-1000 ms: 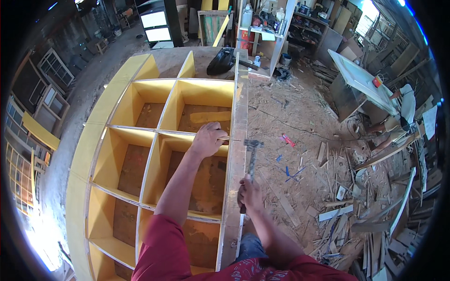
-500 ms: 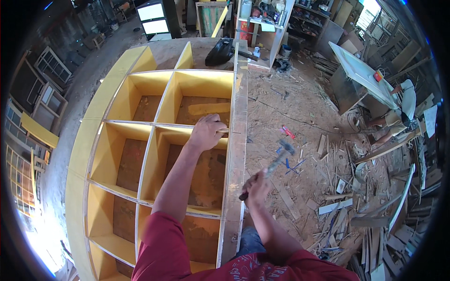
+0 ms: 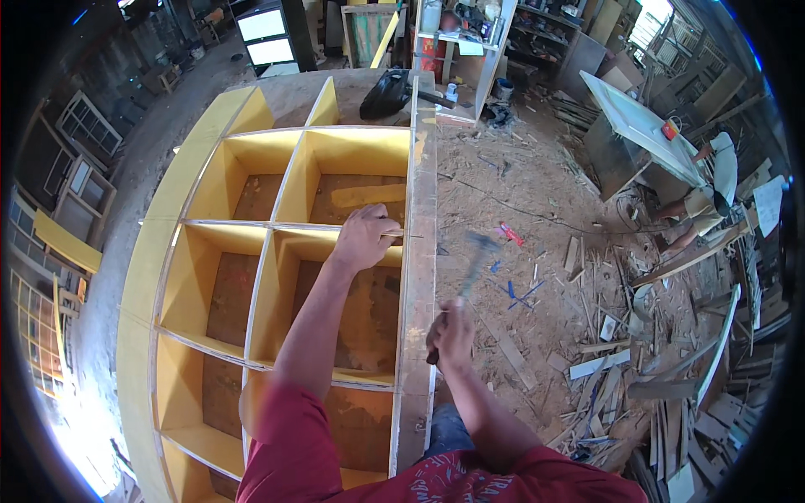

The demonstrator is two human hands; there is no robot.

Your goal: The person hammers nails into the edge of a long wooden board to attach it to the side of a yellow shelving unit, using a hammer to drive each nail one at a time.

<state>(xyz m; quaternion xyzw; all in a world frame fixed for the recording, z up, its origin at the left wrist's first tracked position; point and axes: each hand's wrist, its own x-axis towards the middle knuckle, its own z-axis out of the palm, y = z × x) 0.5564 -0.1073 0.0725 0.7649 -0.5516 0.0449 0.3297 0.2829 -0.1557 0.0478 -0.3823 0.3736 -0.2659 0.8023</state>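
A large yellow-painted wooden frame (image 3: 138, 277) with several square compartments lies before me. My left hand (image 3: 365, 235) is closed over the right end of a middle divider (image 3: 314, 227), fingers gripping its upper edge beside the plain side board (image 3: 417, 318). A small dark nail-like line (image 3: 418, 238) shows on that board by my fingertips. My right hand (image 3: 451, 335), just right of the board, grips a hammer (image 3: 465, 281) by its dark handle; the raised head is blurred by motion, over the littered floor.
Wood scraps (image 3: 599, 360) litter the dirt floor at right, with a cord across it. A person (image 3: 721, 168) stands by a leaning pale panel (image 3: 637, 130). A black bag (image 3: 384, 94) rests at the frame's far end, before shelving (image 3: 461, 42). Window frames (image 3: 88, 117) lean at far left.
The hammer swung up and right from beside the nail-like mark, then came partly back leftward and higher. My left hand stays on the divider. The view has shifted slightly.
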